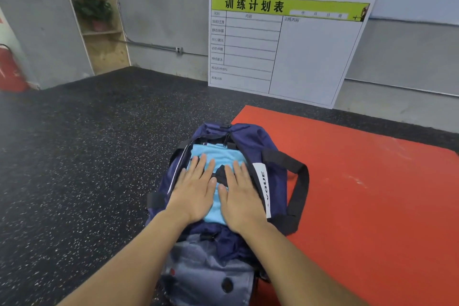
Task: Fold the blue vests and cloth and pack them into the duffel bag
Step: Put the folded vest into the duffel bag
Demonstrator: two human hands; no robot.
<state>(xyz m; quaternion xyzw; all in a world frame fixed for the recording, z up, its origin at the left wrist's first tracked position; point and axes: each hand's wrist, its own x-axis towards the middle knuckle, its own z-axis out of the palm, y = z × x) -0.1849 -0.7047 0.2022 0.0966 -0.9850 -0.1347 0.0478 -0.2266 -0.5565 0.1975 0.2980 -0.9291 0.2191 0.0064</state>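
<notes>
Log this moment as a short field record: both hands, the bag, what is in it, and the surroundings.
left hand: flat, fingers straight, pressing on the light blue fabric
right hand: flat, pressing the same fabric
light blue fabric: folded, lying in the bag's open top
duffel bag: navy, unzipped, black strap hanging to its right
under the bag: partly on the red mat, partly on the speckled floor
behind: whiteboard chart leaning on the wall
</notes>
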